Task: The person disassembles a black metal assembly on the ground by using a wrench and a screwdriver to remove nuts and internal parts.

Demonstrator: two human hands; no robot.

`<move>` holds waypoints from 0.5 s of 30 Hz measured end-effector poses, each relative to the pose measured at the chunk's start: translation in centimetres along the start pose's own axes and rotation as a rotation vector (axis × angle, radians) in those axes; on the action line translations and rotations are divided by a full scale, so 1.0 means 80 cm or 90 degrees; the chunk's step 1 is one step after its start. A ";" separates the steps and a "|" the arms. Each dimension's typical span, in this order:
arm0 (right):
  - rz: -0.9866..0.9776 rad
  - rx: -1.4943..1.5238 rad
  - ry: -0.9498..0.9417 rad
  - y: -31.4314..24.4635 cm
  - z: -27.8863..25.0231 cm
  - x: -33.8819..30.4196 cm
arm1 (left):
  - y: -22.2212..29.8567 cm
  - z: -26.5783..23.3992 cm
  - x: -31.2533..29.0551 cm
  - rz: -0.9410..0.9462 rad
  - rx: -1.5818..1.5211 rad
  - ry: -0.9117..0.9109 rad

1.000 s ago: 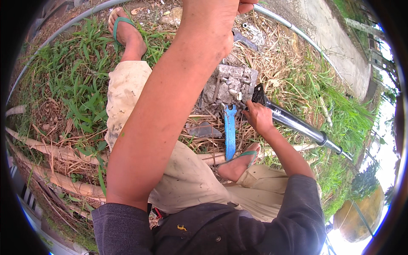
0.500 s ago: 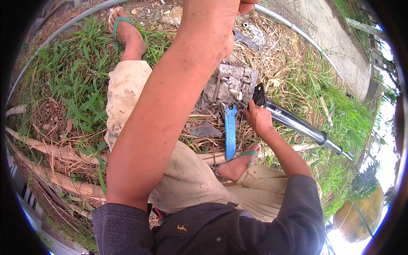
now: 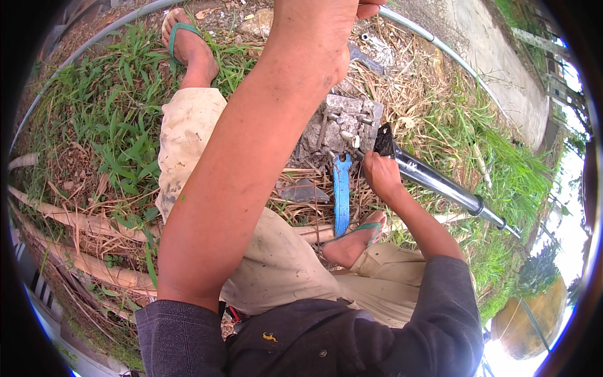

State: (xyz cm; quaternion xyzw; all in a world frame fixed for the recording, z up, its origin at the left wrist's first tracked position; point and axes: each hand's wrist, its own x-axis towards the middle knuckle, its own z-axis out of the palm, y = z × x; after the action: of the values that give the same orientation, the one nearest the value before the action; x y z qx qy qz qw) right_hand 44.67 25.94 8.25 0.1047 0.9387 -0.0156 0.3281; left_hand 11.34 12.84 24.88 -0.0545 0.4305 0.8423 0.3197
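The grey, rough-faced concrete block [image 3: 312,139] with short metal studs [image 3: 364,120] projecting from it sits on straw-littered ground and serves as reference for all positions. A small whitish piece [image 3: 347,136] lies on the block. The right hand [image 3: 380,173] is at the block's near right corner, fingers curled inward; whether they are clamped on anything cannot be told, since the fingertips are hidden. Just beyond that hand, at the block's right side, is the black flat end plate [image 3: 384,141] of a glossy black tubular pole [image 3: 440,183], which runs away from the block to the right and toward the near side. A blue flat metal bar with a notched end [image 3: 341,198] lies on the near side of the block, notch toward it. The left forearm [image 3: 251,138] crosses to the left of the block and covers part of it; the left hand [image 3: 369,9] is beyond the block, mostly out of view, its grip not determinable. A dark grey flat slab fragment [image 3: 303,191] lies near the block, on its near left side. The right foot, in a green-strapped sandal [image 3: 375,227], is on the block's near side.
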 end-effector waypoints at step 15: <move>0.157 0.112 -0.104 -0.009 -0.024 0.008 | 0.004 -0.002 0.004 -0.007 -0.028 -0.011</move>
State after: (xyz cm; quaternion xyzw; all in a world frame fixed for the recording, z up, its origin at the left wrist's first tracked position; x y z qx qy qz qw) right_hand 42.86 25.50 9.31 0.2460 0.8840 -0.0658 0.3920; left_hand 10.88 12.75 24.89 -0.0564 0.4086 0.8502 0.3271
